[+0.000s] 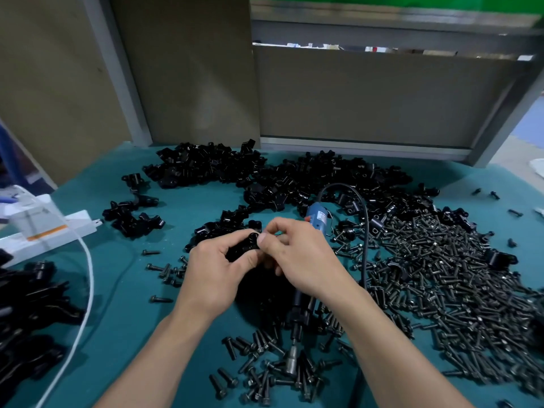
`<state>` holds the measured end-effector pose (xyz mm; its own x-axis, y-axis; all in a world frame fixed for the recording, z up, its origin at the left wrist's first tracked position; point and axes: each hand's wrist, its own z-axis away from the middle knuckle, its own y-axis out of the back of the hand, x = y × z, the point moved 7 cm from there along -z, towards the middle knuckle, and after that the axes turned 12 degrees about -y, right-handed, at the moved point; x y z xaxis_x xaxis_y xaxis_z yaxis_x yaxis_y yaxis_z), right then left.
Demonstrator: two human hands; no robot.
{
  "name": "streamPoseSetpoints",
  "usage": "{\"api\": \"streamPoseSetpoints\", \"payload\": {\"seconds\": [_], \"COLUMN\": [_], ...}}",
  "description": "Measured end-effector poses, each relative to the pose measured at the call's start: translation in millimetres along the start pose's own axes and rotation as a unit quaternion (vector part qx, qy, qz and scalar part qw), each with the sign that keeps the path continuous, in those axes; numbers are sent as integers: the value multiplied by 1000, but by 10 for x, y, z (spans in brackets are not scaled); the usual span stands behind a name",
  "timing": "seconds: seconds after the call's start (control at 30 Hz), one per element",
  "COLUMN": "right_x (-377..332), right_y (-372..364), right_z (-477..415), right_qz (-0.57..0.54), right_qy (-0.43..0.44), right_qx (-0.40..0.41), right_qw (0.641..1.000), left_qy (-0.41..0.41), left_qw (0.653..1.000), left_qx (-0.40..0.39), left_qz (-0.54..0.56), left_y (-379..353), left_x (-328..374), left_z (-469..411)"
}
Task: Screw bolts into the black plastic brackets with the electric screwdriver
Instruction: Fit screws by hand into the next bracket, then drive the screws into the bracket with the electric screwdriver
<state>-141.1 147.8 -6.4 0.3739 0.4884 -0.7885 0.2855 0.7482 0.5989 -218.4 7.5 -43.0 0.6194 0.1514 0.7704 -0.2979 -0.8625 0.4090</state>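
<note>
A bracket was gripped in the left hand, centre, and a bolt, presumed but hidden, was pinched against it by the right hand. Hand-starting was judged under way. Next the screwdriver, laid under the right forearm, would need lifting.

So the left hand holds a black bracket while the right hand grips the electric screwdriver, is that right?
The left hand does hold a black bracket, but the right hand pinches at that bracket; the electric screwdriver lies on the table under the right forearm, as the head view shows.
</note>
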Motion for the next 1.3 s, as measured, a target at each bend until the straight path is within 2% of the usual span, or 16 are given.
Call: {"api": "streamPoseSetpoints", "payload": {"seconds": [0.1, 0.23, 0.4, 0.63, 0.7, 0.77, 0.8, 0.87, 0.93, 1.1, 1.2, 1.3], "right_x": [25, 39, 38, 22, 22, 106, 194, 377, 513, 649, 687, 660], "right_y": [-15, -28, -15, 91, 289, 496, 549, 546, 474, 475, 513, 585], "right_z": [-21, -32, -50, -29, -9, 6, -13, -62, -117, -204, -209, -232], "right_qz": [2, 19, 4, 18, 144, 287, 325, 349, 312, 101, -29, -175], "right_qy": [1, -6, -11, -8, -27, -105, -153, -220, -247, -249, -250, -236], "right_qx": [-12, 39, -2, 74, 183, 273, 271, 216, 163, 116, 86, 78], "right_qw": [1000, 999, 1000, 997, 972, 912, 893, 885, 903, 956, 964, 953], "left_qy": [5, 10, 15, 33, 50, 65, 68, 74, 78, 100, 100, 100], "left_qw": [1000, 1000, 1000, 999, 998, 997, 997, 996, 996, 994, 994, 994], "left_qx": [-3, -7, -5, 5, 26, 38, 39, 38, 32, 31, 28, 28], "left_qz": [-10, -9, -10, -2, -15, -24, -27, -23, -12, -16, -14, -18], "left_y": [-4, -24, -24, -32, 14, 40, 42, 37, 20, 11, 16, 32], "left_x": [-36, -69, -84, -118, -144, -161, -151, -119, -95, -62, -92, -150], "left_z": [4, -4, 1, -1, 0, 4, 3, 0, 1, 4, 10, 15]}}
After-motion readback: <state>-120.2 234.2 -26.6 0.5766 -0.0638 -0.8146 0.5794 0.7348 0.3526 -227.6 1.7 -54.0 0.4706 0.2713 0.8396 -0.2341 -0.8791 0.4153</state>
